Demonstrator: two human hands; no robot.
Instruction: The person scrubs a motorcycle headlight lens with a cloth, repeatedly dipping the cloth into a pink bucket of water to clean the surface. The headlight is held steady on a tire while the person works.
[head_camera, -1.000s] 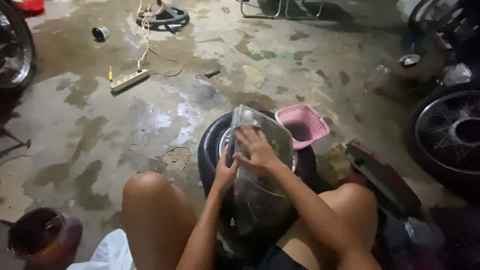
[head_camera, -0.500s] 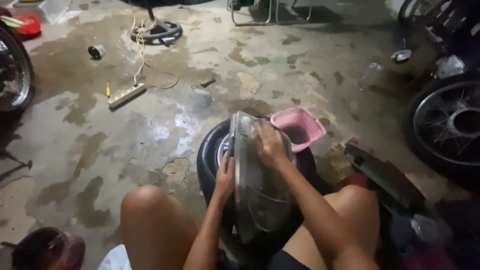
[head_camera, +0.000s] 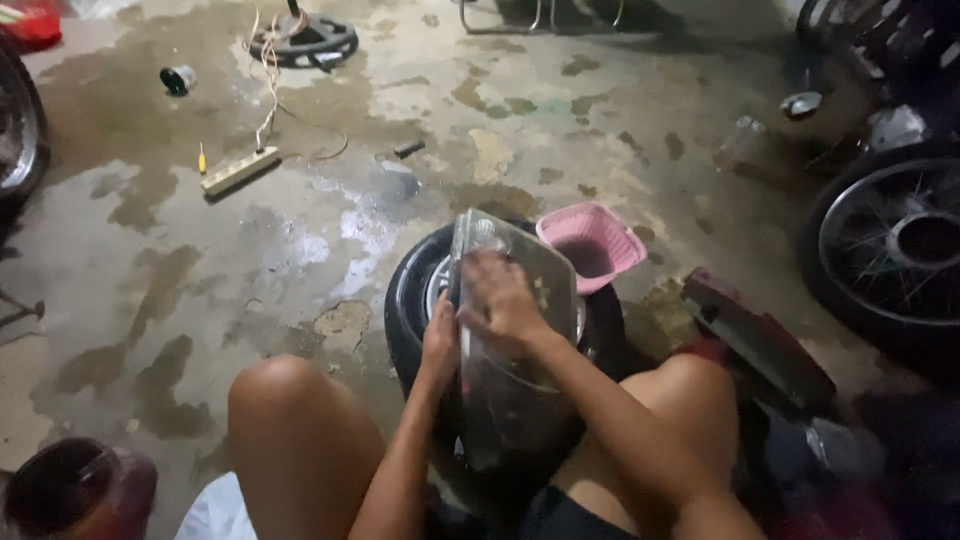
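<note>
Wiping the clear headlamp lens (head_camera: 515, 350) over the small tyre (head_camera: 410, 300).

My left hand (head_camera: 438, 345) grips the lens edge, steadying it upright on the tyre between my knees. My right hand (head_camera: 503, 305) lies flat on the upper lens face, fingers closed; whether it holds a cloth, I cannot tell. Judgement: work is mid-course, since the lower lens looks cloudy. A pink basket (head_camera: 592, 245) stands just behind.

dim, yellowish light all over, brightest on the wet concrete floor (head_camera: 300, 240) just left of the small tyre (head_camera: 410, 300), where a pale glare shows. right of the tyre the spoked wheel (head_camera: 890, 250) sinks into deep shadow. the near bottom corners are soft and smeared, and the whole picture is grainy.
</note>
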